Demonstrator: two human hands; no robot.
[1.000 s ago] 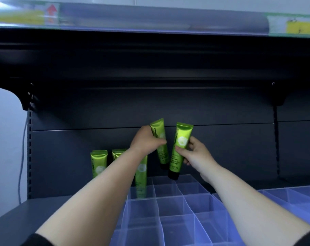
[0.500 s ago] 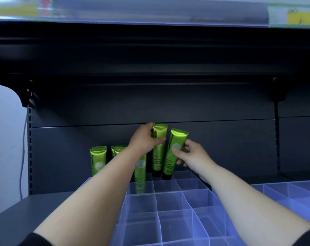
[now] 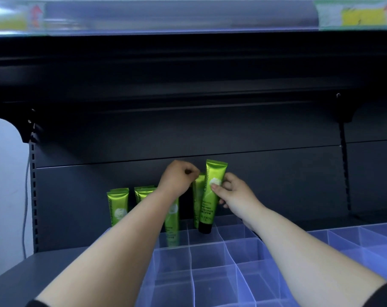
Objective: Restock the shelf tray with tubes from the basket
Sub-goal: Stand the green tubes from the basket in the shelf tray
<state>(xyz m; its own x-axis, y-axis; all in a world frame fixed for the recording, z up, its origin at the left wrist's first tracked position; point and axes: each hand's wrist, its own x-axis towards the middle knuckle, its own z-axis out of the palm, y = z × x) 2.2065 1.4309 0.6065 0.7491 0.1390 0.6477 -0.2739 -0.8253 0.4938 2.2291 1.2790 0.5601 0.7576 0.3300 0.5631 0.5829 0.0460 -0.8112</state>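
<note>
A clear tray (image 3: 212,260) with grid dividers lies on the dark shelf. Three green tubes stand in its back row: one at the far left (image 3: 118,207), one beside it (image 3: 143,193) and one partly behind my left forearm (image 3: 172,218). My left hand (image 3: 179,180) has its fingers curled at the crimped top of a fourth tube (image 3: 198,196), which stands low in a back compartment. My right hand (image 3: 234,196) pinches a fifth tube (image 3: 212,193) upright, thumb on its flower print. The black cap is at the tray's back row. The basket is out of view.
A second divided tray (image 3: 356,238) sits to the right. The shelf's back panel (image 3: 276,178) is close behind the tubes, and the upper shelf with its price strip (image 3: 188,16) hangs overhead. Bare shelf surface (image 3: 44,269) lies left of the tray.
Both tubes have come down and stand upright. The left one has sunk into its compartment, and the right one's cap has reached the tray's back row.
</note>
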